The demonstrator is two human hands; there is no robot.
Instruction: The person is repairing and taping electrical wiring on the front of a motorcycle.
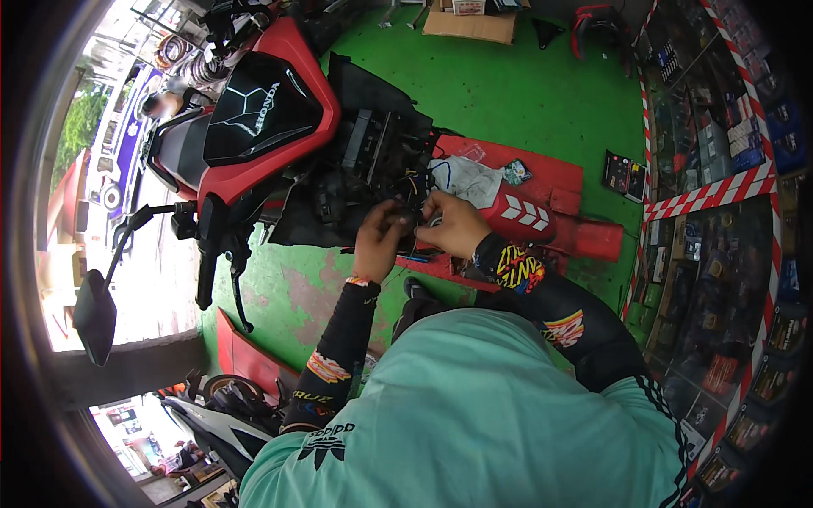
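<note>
A red and black scooter (269, 127) stands in front of me, its front opened up so that the dark inner frame (366, 148) and thin wires (412, 183) show. My left hand (380, 243) is closed at these wires, fingertips pinched around something small and dark. Right beside it, my right hand (457, 227) is also closed, thumb and fingers pressed together towards the same spot. What the fingers hold is too small and hidden to name. Past my right hand lies a red fender (527, 213) with white chevrons.
A red lift platform (561, 175) lies under the scooter, bearing a whitish sheet (471, 179) and a small packet (516, 173). Glass shelves edged with striped tape (711, 195) line the right. The mirror (95, 317) juts out left. A cardboard box (468, 27) sits at the back.
</note>
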